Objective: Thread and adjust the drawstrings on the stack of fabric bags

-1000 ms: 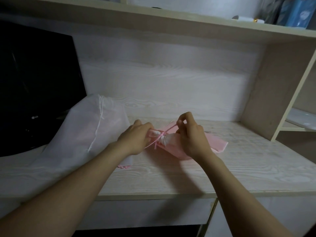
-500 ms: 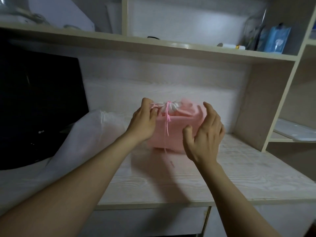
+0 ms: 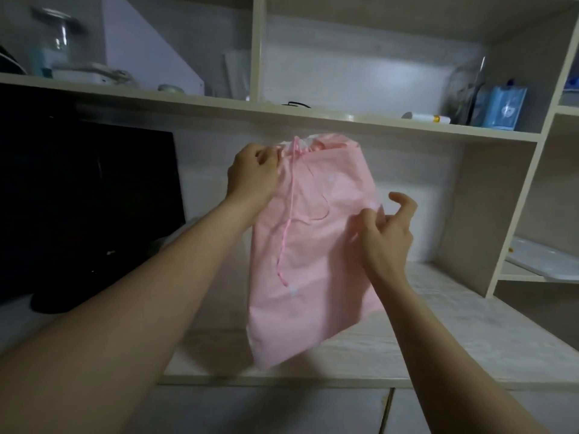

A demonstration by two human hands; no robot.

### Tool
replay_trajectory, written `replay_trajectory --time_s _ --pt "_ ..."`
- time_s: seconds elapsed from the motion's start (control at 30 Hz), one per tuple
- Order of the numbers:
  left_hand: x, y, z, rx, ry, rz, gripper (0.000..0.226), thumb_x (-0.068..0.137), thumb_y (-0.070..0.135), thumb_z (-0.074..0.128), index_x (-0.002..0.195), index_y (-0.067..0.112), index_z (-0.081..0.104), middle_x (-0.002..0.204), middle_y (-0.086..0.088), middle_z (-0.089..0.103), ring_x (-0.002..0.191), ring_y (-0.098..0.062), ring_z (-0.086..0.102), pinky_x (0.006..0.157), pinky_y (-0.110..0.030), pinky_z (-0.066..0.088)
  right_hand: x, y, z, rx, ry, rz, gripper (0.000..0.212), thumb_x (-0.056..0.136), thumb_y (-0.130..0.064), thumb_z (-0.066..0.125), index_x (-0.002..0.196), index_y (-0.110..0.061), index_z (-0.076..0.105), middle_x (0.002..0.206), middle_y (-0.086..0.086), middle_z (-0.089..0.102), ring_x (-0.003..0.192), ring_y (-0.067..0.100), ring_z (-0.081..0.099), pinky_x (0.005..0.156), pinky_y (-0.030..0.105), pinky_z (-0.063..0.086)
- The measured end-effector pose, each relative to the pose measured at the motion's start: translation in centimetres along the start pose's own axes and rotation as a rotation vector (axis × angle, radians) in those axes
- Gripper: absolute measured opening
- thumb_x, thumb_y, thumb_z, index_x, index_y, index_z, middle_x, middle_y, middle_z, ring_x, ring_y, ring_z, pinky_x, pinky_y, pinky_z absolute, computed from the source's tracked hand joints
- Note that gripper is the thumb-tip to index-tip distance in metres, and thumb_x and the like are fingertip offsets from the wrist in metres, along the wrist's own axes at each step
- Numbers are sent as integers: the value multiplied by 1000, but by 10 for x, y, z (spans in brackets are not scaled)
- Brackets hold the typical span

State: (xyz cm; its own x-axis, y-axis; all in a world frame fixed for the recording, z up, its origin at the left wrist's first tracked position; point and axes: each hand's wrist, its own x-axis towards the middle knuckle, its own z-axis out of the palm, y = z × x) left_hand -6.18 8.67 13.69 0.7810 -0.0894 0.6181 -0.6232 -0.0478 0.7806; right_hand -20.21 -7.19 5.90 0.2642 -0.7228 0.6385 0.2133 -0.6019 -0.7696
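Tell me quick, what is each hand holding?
Left hand: closed, gripping the top of the pink bag.
Right hand: closed, pinching the pink bag at its side.

The person is showing two bare forearms, one running in from the lower left of the frame and one from the lower right, uncovered all the way to the frame edge. The left hand (image 3: 252, 178) and right hand (image 3: 387, 242) are likewise showing bare, fingers (image 3: 404, 200) included.

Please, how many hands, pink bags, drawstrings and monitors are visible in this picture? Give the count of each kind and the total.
hands: 2 (left hand, right hand)
pink bag: 1
drawstring: 1
monitor: 1
total: 5
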Motion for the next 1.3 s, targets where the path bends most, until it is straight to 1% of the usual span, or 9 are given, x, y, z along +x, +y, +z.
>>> replay_trajectory --time_s 0.07,0.23,0.33,0.57,0.7,0.83,1.0,1.13,1.3 --pt "3 -5 -11 108 84 -80 32 107 40 47 116 11 56 110 -5 65 91 -24 63 67 -32 42 -5 -1 12 8 -66 -34 39 93 -24 57 127 -31 38 70 5 62 71 21 63 73 37 49" --pt "13 -30 -37 328 249 -156 45 107 35 40 142 7 36 149 -21 47 126 -42 55 93 -38 41 -18 17 69 -101 -213 -120 17 97 -30 62 110 -27 50 59 -2 53 52 12 52 50 20 35" --pt "23 -56 -50 486 307 -74 45 103 39 41 136 9 43 142 -23 44 123 -45 50 101 -50 43 -30 29 107 -133 -264 -81 18 98 -33 65 109 -23 56 66 -5 55 61 11 53 56 28 29" --pt "32 -110 -57 877 351 124 47 105 50 40 129 12 52 135 -21 52 121 -42 47 98 -50 35 -52 52 177 -118 -264 205 16 96 -34 67 104 -21 61 89 -2 62 85 21 55 75 29 38" --pt "32 -144 -57 967 220 196 56 106 50 41 149 15 43 156 -19 38 130 -43 41 104 -54 32 -56 64 204 -49 -259 320 11 95 -26 66 104 -19 65 90 -2 65 93 23 62 80 27 41" --pt "14 -184 -53 1163 -96 169 66 102 45 48 159 21 27 170 -15 12 146 -44 25 115 -57 25 -68 80 224 -71 -258 308 10 98 -17 58 106 -14 63 85 -8 59 96 27 64 81 30 43" --pt "-4 -232 -53 1149 -453 -12 83 104 56 39 167 25 -5 175 -9 -4 156 -41 10 124 -61 15 -85 103 238 -292 -483 269 25 97 -13 50 123 -10 50 124 17 46 103 43 57 90 42 45" --pt "-7 -251 -63 1115 -613 -131 96 103 56 47 165 28 -21 174 -6 -25 161 -39 -8 126 -65 6 -93 110 246 -564 -472 67 33 91 -17 56 125 -16 52 128 15 39 112 41 44 95 48 41" --pt "-8 -247 -62 1030 -396 34 80 93 42 61 161 23 23 164 -14 23 144 -41 29 119 -56 26 -85 92 248 -563 -414 -110 25 91 -22 57 116 -19 59 118 11 48 107 36 47 91 48 42"
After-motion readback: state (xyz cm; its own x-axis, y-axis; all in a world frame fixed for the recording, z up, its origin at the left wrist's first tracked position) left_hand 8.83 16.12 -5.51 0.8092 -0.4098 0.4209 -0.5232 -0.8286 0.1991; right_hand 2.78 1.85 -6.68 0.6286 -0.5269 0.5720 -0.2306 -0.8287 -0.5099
